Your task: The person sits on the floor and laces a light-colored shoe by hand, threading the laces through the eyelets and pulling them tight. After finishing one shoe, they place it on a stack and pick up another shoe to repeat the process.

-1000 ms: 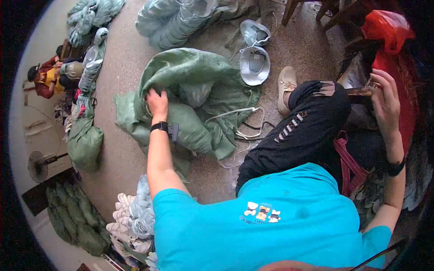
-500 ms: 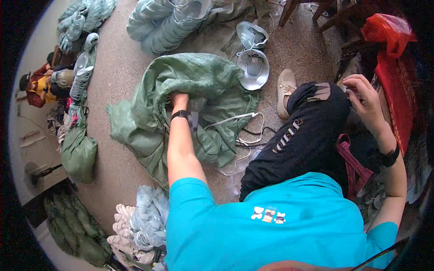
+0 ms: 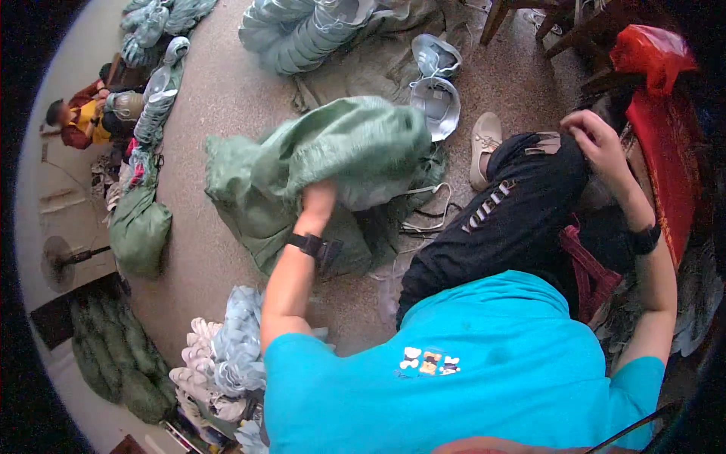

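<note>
My left hand (image 3: 319, 198) reaches in under a fold of a green woven sack (image 3: 355, 144) on the floor in front of me. The sack's cloth hides its fingers, so their grip does not show. A dark band circles that wrist. Beside my raised knee, my right hand (image 3: 597, 142) is up with thumb and fingertips drawn together; whatever lies between them, if anything, is too small to name. A greyish patch (image 3: 544, 144) shows on the knee of my black trousers. Just beyond the sack lie two pale blue caps (image 3: 435, 106) joined by string.
A long stack of pale blue caps (image 3: 306, 34) lies at the far side. White and dark cords (image 3: 431, 219) run by the sack. A red plastic bag (image 3: 652, 57) is at far right. Another person (image 3: 83, 121) sits at far left, above a filled green sack (image 3: 140, 231) and a fan (image 3: 60, 261).
The sack's upper fold has shifted right and now drapes over my left hand, which has come nearer to me. My right hand's fingers have drawn closer together. The view has tilted slightly.
</note>
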Demonstrator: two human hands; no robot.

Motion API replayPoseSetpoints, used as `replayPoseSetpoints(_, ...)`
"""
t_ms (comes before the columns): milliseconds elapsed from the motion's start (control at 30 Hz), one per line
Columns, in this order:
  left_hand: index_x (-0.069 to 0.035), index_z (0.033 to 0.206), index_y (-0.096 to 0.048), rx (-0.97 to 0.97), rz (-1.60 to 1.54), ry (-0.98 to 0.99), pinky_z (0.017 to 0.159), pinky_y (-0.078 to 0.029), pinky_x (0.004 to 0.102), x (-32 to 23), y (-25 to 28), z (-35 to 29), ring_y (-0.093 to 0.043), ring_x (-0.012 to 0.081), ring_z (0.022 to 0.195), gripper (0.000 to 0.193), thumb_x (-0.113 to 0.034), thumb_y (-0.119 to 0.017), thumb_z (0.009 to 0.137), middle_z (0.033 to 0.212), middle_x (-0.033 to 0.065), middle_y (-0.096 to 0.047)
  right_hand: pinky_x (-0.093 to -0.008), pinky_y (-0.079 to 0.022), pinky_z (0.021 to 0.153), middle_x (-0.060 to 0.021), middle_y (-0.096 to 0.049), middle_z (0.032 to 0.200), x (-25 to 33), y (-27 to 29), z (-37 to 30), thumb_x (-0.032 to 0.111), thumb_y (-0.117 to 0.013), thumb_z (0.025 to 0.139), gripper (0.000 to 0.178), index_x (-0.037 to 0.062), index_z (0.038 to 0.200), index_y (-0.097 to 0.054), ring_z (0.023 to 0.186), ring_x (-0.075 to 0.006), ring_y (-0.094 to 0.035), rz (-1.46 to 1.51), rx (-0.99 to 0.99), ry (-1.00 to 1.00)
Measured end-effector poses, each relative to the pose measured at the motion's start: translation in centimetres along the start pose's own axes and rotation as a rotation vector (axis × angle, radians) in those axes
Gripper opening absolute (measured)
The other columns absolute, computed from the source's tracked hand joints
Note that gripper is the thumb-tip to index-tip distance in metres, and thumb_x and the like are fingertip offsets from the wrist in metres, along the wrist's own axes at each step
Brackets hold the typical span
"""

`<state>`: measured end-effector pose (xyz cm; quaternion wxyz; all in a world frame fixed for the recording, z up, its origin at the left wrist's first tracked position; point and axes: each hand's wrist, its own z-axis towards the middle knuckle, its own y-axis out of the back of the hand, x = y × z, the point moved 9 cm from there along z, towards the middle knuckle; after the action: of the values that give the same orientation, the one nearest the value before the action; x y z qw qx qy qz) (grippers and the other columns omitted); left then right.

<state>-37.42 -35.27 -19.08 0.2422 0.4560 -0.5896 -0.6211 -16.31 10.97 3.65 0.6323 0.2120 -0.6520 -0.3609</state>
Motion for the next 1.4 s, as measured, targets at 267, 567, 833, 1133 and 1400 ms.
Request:
replayPoseSetpoints(267,0.005,0.113,-0.062,-0.195,-1.381,0.121,0.084,-0.049,0.0310,-11.3,19.8,-0.1,-0.061,0.0182,0.098,0.028,-0.008,-0.061,0.088,0.110,0.0081,-0.066,-0.0380,-0.041,0.103,-0.0197,-0.055,0.126,13.6,-7.7,0.8,0.027,-0.075,0.079,0.066,0.0020,0.133,-0.046,0.120,-0.0348,-0.052,-0.135,0.375,0.314)
replayPoseSetpoints(567,-0.002,0.106,-0.062,-0.216,-1.674,0.020,0.077,-0.057,0.0322,-17.7,24.8,-1.5,-0.064,0.0175,0.090,0.017,-0.009,-0.063,0.091,0.105,0.0063,-0.066,-0.0397,-0.033,0.110,-0.0279,-0.046,0.131,14.0,-9.8,2.5,0.049,-0.082,0.068,0.111,-0.0145,0.139,-0.026,0.130,-0.0312,-0.042,0.386,-0.004,0.002)
replayPoseSetpoints(833,0.000,0.119,-0.056,0.016,-1.671,-0.054,0.089,-0.051,0.0361,-17.0,16.4,3.6,-0.063,0.0226,0.099,0.027,-0.017,-0.047,0.100,0.110,0.0123,-0.064,-0.0359,-0.048,0.088,-0.0184,-0.062,0.105,15.5,-6.0,7.2,0.042,-0.086,0.056,0.075,-0.0030,0.108,-0.056,0.101,-0.0254,-0.060,0.264,-0.288,0.204)
replayPoseSetpoints(1133,-0.001,0.097,-0.069,0.417,0.388,-0.049,0.083,-0.053,0.0451,5.4,1.3,-0.8,-0.066,0.0365,0.094,0.030,-0.023,-0.065,0.078,0.105,0.0211,-0.067,-0.0366,-0.051,0.093,-0.0115,-0.057,0.113,14.5,6.2,5.7,0.010,-0.077,0.075,0.058,0.0026,0.123,-0.044,0.102,-0.0218,-0.060,0.484,-0.281,0.156)
replayPoseSetpoints(1400,-0.007,0.123,-0.060,0.211,0.055,0.214,0.096,-0.045,0.0440,22.8,4.7,-3.9,-0.055,0.0393,0.115,0.048,-0.034,-0.065,0.083,0.122,0.0214,-0.060,-0.0295,-0.051,0.083,-0.0072,-0.060,0.105,15.3,8.5,5.8,0.010,-0.080,0.070,0.067,0.0003,0.125,-0.044,0.092,-0.0154,-0.060,0.063,-0.350,0.193)
